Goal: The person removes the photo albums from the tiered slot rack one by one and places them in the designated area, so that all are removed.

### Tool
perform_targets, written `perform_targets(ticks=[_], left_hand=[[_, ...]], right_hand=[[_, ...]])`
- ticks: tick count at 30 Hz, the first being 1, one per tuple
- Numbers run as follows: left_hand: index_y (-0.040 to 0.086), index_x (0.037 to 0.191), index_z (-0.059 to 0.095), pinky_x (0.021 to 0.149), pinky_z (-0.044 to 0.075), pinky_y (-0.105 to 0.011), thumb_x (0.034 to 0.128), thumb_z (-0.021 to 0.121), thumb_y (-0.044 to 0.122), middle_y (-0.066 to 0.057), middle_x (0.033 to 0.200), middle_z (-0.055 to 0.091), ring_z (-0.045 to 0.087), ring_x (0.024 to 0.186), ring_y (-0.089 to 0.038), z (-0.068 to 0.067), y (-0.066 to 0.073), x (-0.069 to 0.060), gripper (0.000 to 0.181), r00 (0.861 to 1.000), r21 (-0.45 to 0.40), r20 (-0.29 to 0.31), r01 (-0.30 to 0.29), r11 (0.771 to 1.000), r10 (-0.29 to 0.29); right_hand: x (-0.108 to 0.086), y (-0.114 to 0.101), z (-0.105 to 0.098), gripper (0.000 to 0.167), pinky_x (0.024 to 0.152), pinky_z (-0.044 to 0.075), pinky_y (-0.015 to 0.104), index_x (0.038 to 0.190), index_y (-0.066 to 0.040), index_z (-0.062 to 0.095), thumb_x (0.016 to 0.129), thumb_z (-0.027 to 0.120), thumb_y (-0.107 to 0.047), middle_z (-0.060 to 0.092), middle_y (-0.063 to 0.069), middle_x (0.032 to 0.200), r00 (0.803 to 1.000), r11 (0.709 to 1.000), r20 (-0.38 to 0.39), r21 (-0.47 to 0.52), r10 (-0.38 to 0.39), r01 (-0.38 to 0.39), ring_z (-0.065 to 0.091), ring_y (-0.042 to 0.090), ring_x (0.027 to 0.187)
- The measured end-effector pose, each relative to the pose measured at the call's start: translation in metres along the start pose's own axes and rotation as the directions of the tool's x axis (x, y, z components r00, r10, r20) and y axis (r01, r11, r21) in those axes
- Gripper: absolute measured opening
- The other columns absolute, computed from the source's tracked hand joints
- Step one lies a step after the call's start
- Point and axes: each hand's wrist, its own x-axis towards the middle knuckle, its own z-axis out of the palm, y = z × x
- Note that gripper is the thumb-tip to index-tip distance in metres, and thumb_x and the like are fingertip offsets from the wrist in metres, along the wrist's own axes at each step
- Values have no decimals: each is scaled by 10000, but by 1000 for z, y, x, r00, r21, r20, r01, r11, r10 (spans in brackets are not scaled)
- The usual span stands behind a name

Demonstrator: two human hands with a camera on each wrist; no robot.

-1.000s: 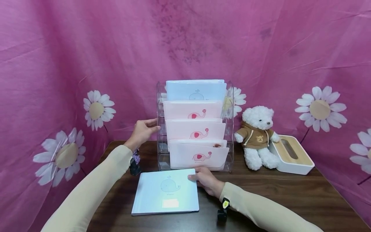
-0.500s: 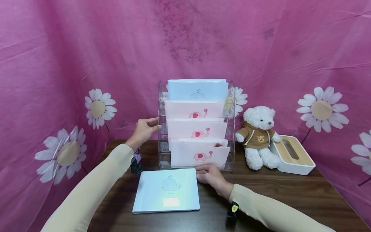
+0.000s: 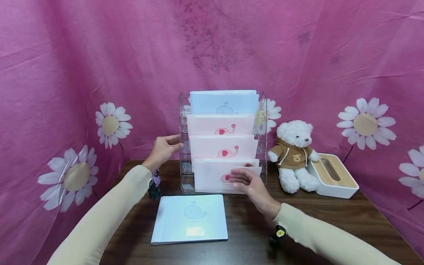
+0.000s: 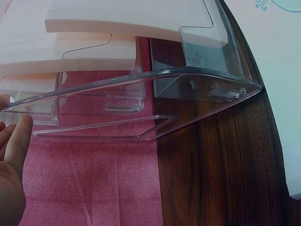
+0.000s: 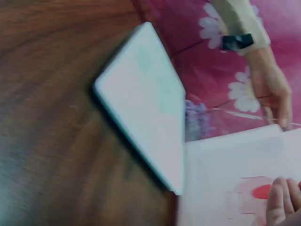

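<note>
A clear multi-tier rack stands on the table, holding pale pink books with elephant drawings and light blue books in the top tier. My left hand pinches the rack's left side edge between thumb and fingers. In the left wrist view that hand meets the clear side panel. Flat before the rack lies a blue whale-print book. My right hand is raised in front of the lowest pink book, fingers extended and holding nothing; whether it touches the cover, I cannot tell.
Right of the rack sits a white teddy bear in a brown hoodie, against a white tissue box with a wooden lid. Small purple flowers are partly hidden behind my left wrist. A pink daisy-print curtain hangs behind the table.
My right hand has left the blue whale-print book and risen to the right, in front of the lowest pink book. The left hand keeps its place on the rack.
</note>
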Motion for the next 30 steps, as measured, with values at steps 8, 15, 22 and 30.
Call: perform_targets(ticks=[8,15,22,30], left_hand=[[144,1440,583,1136,455,-463,940,737,215,-94,1445,615,556,1373,-254,1,0,1,528,1000,-1,3,1,1000,-1],[144,1435,589,1134,457,-466,935,741,224,-89,1443,619,560,1369,-253,0,1,0,528,1000,7,-7,-2,1000,2],[145,1436,588,1131,458,-470,935,743,227,-92,1446,615,560,1369,-261,-1,1,0,531,1000,8,-10,2,1000,-2],[148,1434,588,1138,451,-466,938,741,226,-78,1449,611,559,1370,-259,0,1,0,525,1000,5,-4,12,1000,-12]], right_hand=[[14,-37,-26,601,1019,533,254,1474,88,401,919,631,52,538,278,1436,978,972,-24,112,-205,206,636,165,1240],[36,-73,-50,616,1064,497,255,1474,103,384,902,612,106,563,182,1430,945,935,-81,140,-318,326,607,179,1264],[61,-106,-63,640,1110,457,237,1491,68,388,894,611,113,462,274,1504,918,918,-134,85,-374,386,568,168,1305],[89,-142,-72,609,1131,451,278,1470,59,436,894,618,140,554,181,1444,881,885,-210,111,-423,452,581,171,1278]])
